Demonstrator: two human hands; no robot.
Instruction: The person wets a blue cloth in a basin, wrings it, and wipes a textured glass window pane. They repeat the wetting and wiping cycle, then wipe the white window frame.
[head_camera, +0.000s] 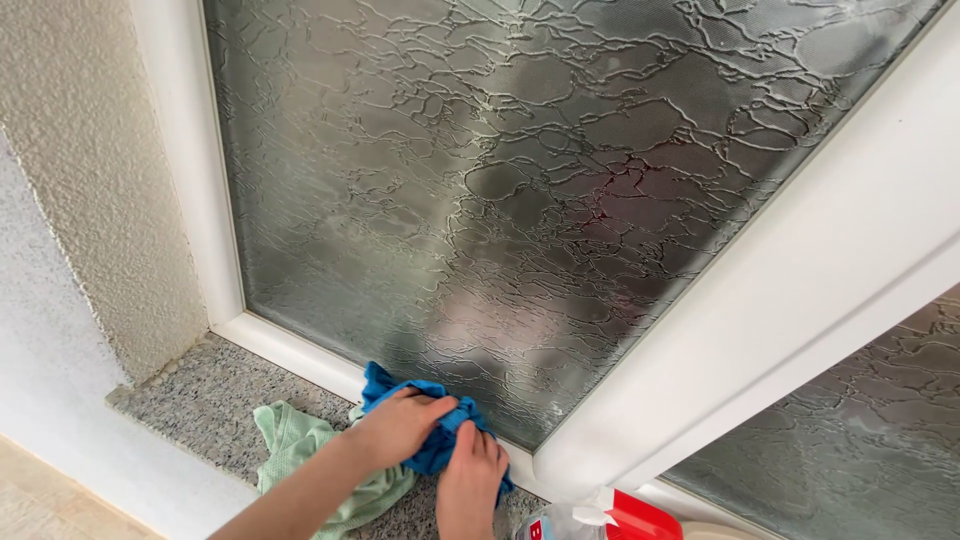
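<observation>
Head view: both hands bunch one blue cloth (436, 425) at the foot of the textured glass pane (520, 200), the left hand (400, 428) closed over its top, the right hand (470, 470) clamped on its lower edge. Soft, light and limp, it probably grips best gathered. One green cloth (300, 450) lies on the stone sill (200, 400); one spray bottle (600, 518) stands nearby.
</observation>
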